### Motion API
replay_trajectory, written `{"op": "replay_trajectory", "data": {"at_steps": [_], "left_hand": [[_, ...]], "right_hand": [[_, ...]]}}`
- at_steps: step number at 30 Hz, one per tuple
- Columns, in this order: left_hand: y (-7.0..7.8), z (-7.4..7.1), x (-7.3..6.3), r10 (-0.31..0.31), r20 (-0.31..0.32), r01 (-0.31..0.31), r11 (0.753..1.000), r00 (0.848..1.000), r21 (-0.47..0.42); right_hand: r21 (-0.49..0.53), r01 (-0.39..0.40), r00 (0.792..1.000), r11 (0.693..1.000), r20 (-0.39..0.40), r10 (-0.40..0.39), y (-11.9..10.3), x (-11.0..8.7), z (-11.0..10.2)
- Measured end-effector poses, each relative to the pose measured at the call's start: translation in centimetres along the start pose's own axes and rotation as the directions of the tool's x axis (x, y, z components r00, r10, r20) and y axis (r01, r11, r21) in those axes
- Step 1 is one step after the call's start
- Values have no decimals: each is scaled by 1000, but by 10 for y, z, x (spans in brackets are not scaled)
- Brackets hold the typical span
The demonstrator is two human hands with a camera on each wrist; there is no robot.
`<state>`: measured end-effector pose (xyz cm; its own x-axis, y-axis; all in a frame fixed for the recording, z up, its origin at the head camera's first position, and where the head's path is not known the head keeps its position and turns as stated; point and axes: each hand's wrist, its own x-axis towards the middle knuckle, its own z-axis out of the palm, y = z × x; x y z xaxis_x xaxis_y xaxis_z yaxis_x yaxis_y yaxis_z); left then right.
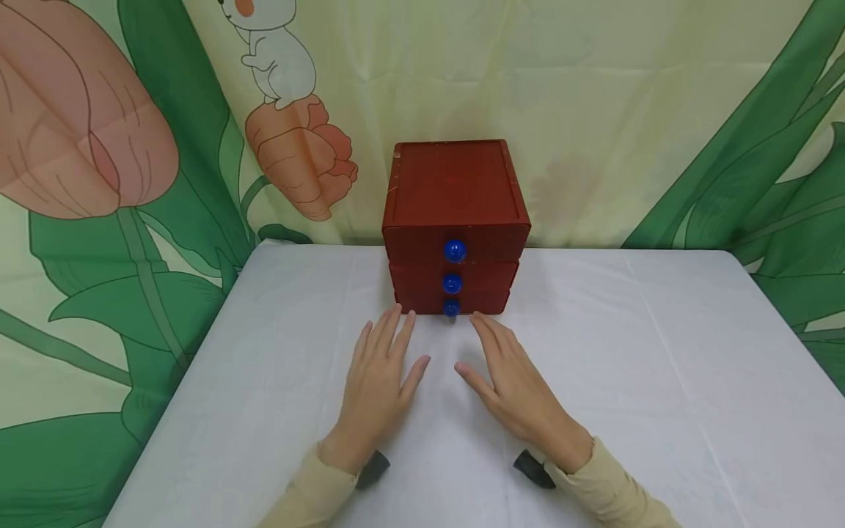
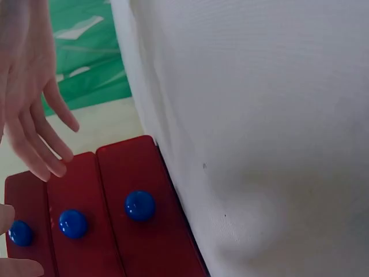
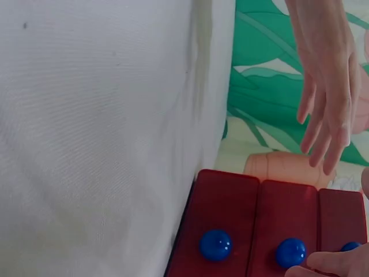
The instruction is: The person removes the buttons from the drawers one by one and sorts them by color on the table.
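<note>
A dark red box with three drawers (image 1: 455,191) stands at the back of the white table, its drawers closed. Each drawer front carries a round blue knob (image 1: 455,251). My left hand (image 1: 376,374) is held with fingers extended toward the box's lower left corner, thumb apart. Opposite it, my right hand (image 1: 521,389) reaches toward the lower right corner, its fingers also extended. Neither hand holds anything. In the left wrist view the knobs (image 2: 140,206) show in a row, with fingertips at the lower left edge. The right wrist view shows the red drawer fronts (image 3: 222,213) as well.
A white cloth (image 1: 660,367) covers the table. Behind it hangs a pale curtain (image 1: 594,110) printed with green leaves, a tulip and a rabbit on a carrot, close to the box's back. A dark strap piece (image 1: 373,469) sits at each wrist.
</note>
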<state>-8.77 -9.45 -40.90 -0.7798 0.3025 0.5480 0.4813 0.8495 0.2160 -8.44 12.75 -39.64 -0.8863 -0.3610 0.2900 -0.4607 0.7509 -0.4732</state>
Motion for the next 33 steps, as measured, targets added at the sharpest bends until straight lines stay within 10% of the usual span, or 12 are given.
{"op": "replay_trajectory", "data": {"at_steps": [33], "left_hand": [[-16,-13,33,-159,-136,116,951,978,-286]], "right_hand": [[412,-64,998,909,7,67,-10,31,-3]]}}
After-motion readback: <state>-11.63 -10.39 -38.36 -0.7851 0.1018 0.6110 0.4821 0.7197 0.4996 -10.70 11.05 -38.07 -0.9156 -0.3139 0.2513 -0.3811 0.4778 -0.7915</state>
